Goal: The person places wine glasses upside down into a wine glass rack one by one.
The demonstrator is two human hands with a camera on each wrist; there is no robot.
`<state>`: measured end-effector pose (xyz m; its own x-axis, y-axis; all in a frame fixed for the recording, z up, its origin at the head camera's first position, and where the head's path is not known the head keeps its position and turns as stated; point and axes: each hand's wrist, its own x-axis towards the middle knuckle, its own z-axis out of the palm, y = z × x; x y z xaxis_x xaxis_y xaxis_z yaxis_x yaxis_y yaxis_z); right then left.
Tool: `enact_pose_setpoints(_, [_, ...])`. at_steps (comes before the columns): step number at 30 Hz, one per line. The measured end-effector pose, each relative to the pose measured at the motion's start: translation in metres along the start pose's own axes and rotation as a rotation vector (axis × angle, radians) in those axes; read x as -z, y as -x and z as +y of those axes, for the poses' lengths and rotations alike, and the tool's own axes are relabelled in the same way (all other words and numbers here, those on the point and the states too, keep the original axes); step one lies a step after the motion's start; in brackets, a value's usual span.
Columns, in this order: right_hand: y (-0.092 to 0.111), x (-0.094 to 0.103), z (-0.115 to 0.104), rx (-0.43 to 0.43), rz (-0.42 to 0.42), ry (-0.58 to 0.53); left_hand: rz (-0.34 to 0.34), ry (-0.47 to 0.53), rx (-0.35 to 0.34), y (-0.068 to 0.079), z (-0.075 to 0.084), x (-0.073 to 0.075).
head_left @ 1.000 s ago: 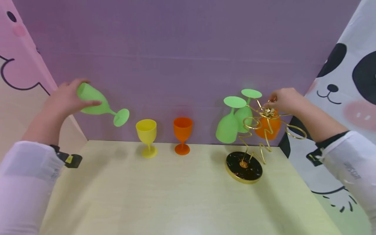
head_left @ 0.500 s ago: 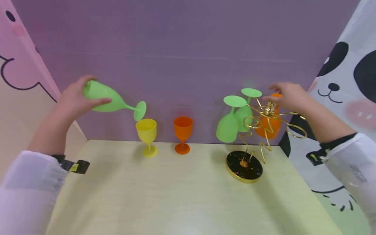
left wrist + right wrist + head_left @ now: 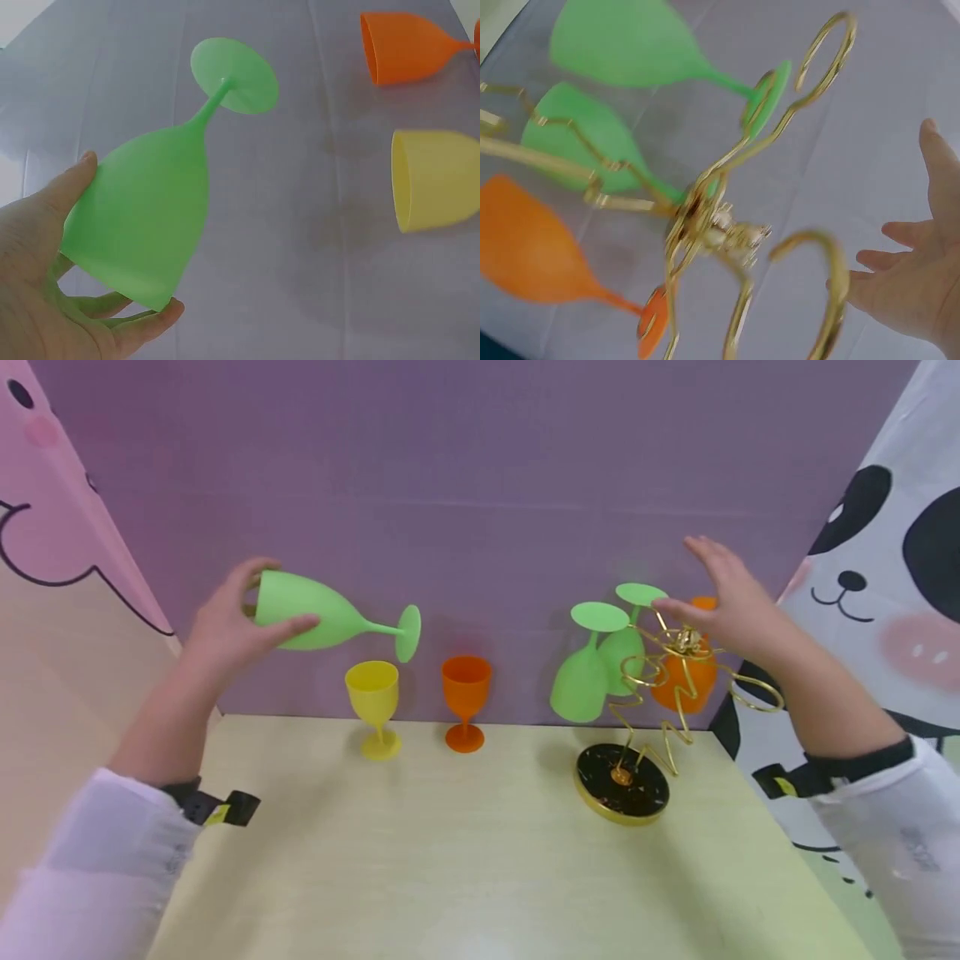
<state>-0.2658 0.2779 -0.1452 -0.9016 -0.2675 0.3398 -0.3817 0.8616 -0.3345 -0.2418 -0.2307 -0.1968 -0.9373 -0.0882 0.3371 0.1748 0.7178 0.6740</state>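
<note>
My left hand [image 3: 236, 622] holds a green goblet [image 3: 311, 610] by its bowl, near the rim, with thumb and fingers around it. The goblet lies sideways in the air, its foot pointing right above the yellow goblet [image 3: 372, 693]. In the left wrist view the held goblet [image 3: 146, 210] shows its stem and foot tilted upward. My right hand [image 3: 742, 602] is spread, holding nothing, just above the top of the gold wire goblet rack [image 3: 686, 647]. From that rack two green goblets [image 3: 580, 685] and an orange goblet [image 3: 686, 681] hang upside down.
An orange goblet [image 3: 466, 685] stands upright on the pale table [image 3: 450, 843], right of the yellow one. The rack's round black base [image 3: 622, 785] rests at the table's right. A purple backdrop [image 3: 480, 527] rises behind; printed panels flank both sides.
My left hand has moved right with the green goblet, which has swung from tilted downward to level. My right hand has let go of the rack's top and lifted with fingers spreading.
</note>
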Motion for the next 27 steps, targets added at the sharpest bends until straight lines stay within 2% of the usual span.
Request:
enact_pose_setpoints(8, [0.021, -0.015, -0.037, 0.107, 0.063, -0.156, 0.002, 0.119, -0.008, 0.013, 0.007, -0.022])
enact_pose_setpoints(16, [0.044, -0.047, -0.071, 0.313, 0.147, -0.389, 0.011, 0.287, -0.021, 0.029, 0.013, -0.049])
enact_pose_setpoints(22, [0.059, -0.077, -0.08, 0.369, 0.176, -0.595, 0.015, 0.493, -0.015, 0.042, 0.013, -0.075])
enact_pose_setpoints(27, [0.066, -0.103, -0.078, 0.369, 0.138, -0.765, -0.01, 0.681, 0.025, 0.057, 0.013, -0.097])
